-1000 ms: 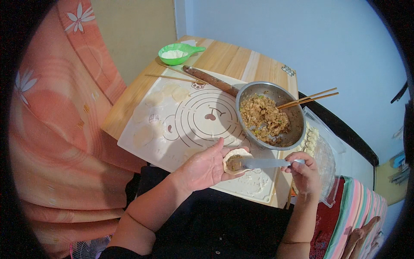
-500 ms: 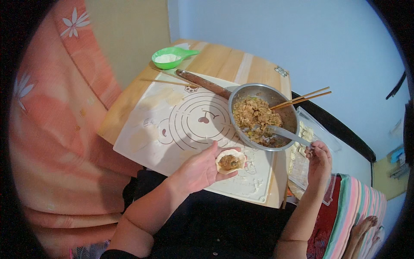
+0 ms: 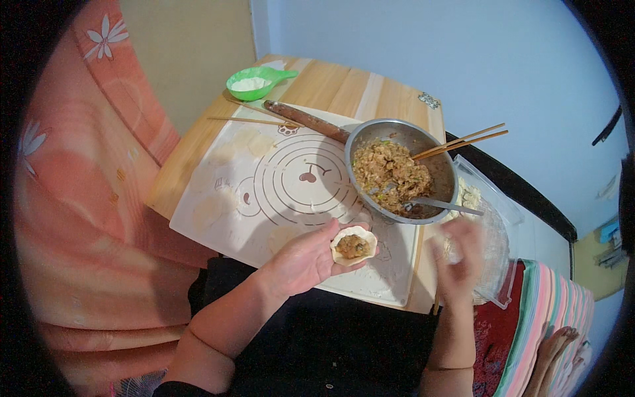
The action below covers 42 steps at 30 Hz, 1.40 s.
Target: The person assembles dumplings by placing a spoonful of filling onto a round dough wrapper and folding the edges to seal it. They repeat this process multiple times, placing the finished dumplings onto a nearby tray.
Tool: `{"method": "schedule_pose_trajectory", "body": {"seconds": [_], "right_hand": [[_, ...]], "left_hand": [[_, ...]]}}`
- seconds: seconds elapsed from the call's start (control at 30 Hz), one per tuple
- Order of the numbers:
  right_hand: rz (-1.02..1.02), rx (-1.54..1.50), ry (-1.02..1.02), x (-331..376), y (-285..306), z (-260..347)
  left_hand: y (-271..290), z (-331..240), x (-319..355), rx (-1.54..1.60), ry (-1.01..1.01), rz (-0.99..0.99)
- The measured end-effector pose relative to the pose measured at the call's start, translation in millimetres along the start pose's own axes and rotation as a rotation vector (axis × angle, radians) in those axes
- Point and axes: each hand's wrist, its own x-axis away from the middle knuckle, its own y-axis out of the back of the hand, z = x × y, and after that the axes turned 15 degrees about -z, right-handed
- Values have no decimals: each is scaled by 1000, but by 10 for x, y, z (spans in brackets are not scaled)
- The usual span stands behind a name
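On the palm of my left hand (image 3: pixel 297 261) lies a round dumpling wrapper (image 3: pixel 340 257) with a lump of brown minced filling (image 3: pixel 353 247) at its centre, held at the edge by the fingers. My right hand (image 3: pixel 458 255), blurred by motion, hangs empty in the air right of the mat, thumb and fingers apart. Just above it, the handle of a metal spoon (image 3: pixel 450 206) sticks out over the rim of a steel bowl (image 3: pixel 351 173). The spoon's head is sunk in the minced filling (image 3: pixel 390 169), where a pair of chopsticks (image 3: pixel 456 144) also stands.
A white baking mat (image 3: pixel 208 192) with printed circles covers much of the wooden table (image 3: pixel 337 83). Flat wrappers (image 3: pixel 254 144) lie on its left side. A rolling pin (image 3: pixel 307 121), loose chopsticks (image 3: pixel 251 122) and a green scoop (image 3: pixel 248 91) of flour lie behind. A clear plastic tray (image 3: pixel 493 245) stands right.
My right hand has let go of the spoon and moved left and slightly down. The spoon now leans on the bowl's rim. My left hand still holds the filled wrapper in place.
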Motion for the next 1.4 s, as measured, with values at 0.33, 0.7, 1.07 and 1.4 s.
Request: {"method": "schedule_pose_trajectory", "body": {"seconds": [0.33,0.7,1.07,1.4], "right_hand": [[268,-178,245,105,-384,443],[201,-243,-141,79,-420,587],[313,-399,-407,76,-409,546],[181,-418,-472,133,-449,580]], "left_hand": [[48,68,-27,18,0,44],[-6,157,61,-94,-111,33],[7,114,137,-505,-277,59],[-9,197,138,-971,-592,-150]]}}
